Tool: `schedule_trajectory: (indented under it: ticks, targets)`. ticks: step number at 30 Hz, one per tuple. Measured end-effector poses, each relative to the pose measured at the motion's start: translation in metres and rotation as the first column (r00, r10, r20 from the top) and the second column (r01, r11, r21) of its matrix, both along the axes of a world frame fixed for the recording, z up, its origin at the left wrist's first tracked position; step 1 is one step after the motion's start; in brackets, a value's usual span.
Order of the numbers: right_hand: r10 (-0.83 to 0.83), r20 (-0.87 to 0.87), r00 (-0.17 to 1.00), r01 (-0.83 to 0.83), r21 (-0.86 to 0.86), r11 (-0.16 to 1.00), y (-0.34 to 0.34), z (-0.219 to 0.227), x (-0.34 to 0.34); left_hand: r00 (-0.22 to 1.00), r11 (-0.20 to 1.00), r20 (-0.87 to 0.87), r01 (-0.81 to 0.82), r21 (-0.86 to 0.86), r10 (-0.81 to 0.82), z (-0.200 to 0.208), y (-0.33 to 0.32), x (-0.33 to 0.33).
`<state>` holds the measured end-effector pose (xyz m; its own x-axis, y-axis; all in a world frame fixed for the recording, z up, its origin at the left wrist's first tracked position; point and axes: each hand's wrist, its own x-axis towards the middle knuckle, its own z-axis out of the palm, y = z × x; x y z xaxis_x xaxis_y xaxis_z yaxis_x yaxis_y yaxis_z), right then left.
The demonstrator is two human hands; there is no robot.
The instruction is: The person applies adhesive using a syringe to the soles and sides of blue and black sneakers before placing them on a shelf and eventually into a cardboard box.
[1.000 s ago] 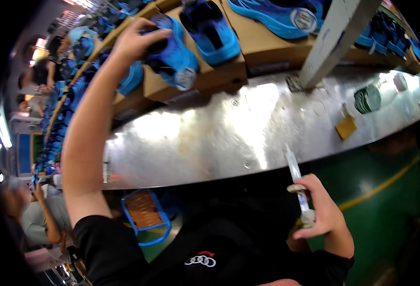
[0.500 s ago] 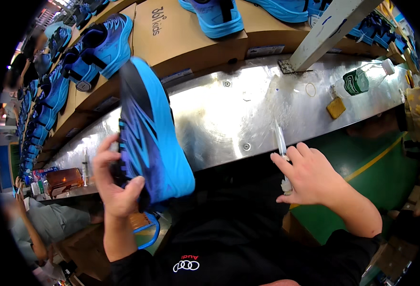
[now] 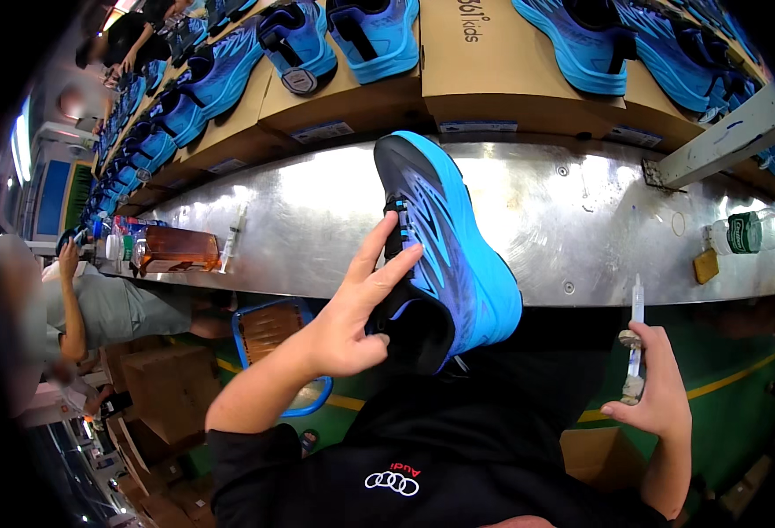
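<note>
Blue/purple sneaker (image 3: 471,255) is tilted over the near edge of the metal surface (image 3: 317,198), toe away, heel twd the person's torso, w/ L hand (image 3: 348,321) spread open, two fingertips at the laces, can't tell how much weight it bears. R hand (image 3: 664,383), well apart, is closed on a clear syringe (image 3: 637,304), tip up. Beyond: yellow sponge (image 3: 705,265) by green-label bottle (image 3: 745,232) at R, amber-liquid bottle (image 3: 180,249) + 2nd syringe (image 3: 231,242) at L, cardboard boxes (image 3: 510,101) w/ more sneakers (image 3: 374,44) along the back.
</note>
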<state>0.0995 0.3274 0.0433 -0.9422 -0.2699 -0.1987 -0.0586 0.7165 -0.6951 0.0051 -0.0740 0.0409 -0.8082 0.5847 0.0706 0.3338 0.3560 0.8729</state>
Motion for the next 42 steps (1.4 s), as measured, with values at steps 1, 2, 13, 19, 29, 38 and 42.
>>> schedule_trajectory:
  ticks: [1, 2, 13, 19, 29, 38, 42]
  targets:
    - [-0.065, 0.047, 0.997, 0.067, -0.060, 0.996, 0.001, -0.005, 0.002, 0.998, 0.992, -0.050, 0.016, -0.123, -0.022, 0.009, 0.000, -0.003]
    - [-0.077, 0.070, 0.995, 0.083, -0.089, 0.993, 0.001, -0.009, 0.004, 0.990, 0.978, -0.127, 0.037, -0.206, -0.065, 0.009, -0.002, -0.007]
    - [-0.333, 0.330, 0.883, 0.452, -0.411, 0.792, -0.008, -0.006, 0.021, 0.600, 0.911, -0.703, 0.116, -0.395, -0.381, 0.007, 0.032, -0.031]
    - [-0.216, 0.419, 0.882, 0.472, -0.769, 0.431, -0.022, 0.013, 0.009, 0.620, 0.972, -0.751, 0.191, -0.137, -0.228, -0.039, 0.060, 0.010]
    - [0.276, 0.383, 0.881, 0.356, -0.923, 0.146, -0.106, 0.031, -0.086, 0.599, 0.981, -0.793, 0.195, 0.008, -0.113, -0.056, 0.060, 0.006]
    - [0.335, 0.347, 0.876, 0.311, -0.937, 0.159, -0.118, 0.013, -0.097, 0.630, 0.972, -0.775, 0.205, 0.115, -0.041, -0.061, 0.063, 0.004]
    - [0.335, 0.370, 0.867, 0.341, -0.929, 0.143, -0.120, 0.007, -0.098, 0.631, 0.972, -0.775, 0.206, 0.117, -0.040, -0.062, 0.063, 0.005]
